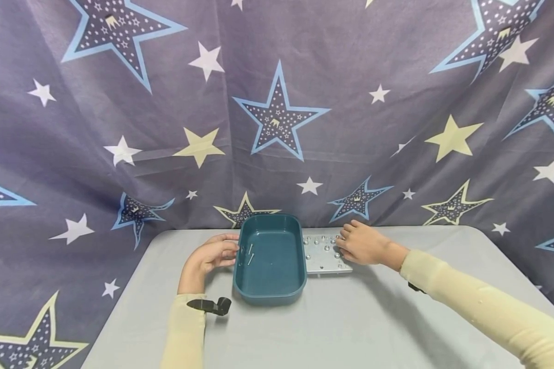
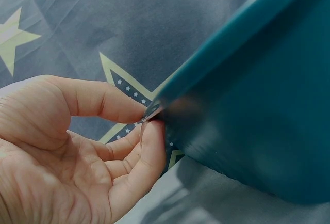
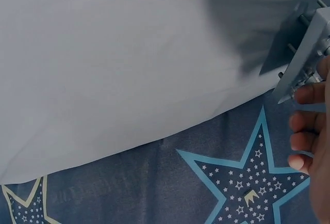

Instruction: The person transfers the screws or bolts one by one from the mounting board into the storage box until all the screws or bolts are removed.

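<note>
While bin (image 1: 273, 278) holds 2 metal pcs (image 1: 251, 259) | LH grip (image 1: 211, 255) pinching rim (image 2: 221, 48) | RH grip (image 1: 365, 246) unclear

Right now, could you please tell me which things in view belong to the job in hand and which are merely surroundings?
Seemingly part of the job:
teal tray
two slim metal pieces inside it
metal plate
fasteners on the plate

Merely surroundings:
pale table
star-patterned curtain

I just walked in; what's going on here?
A person's left hand grip touches the left side of a blue-green tray holding two slim metal pieces. Their right hand grip is over the right end of a metal plate studded with fasteners, beside the tray on a table. Whether it holds a fastener is hidden.
</note>
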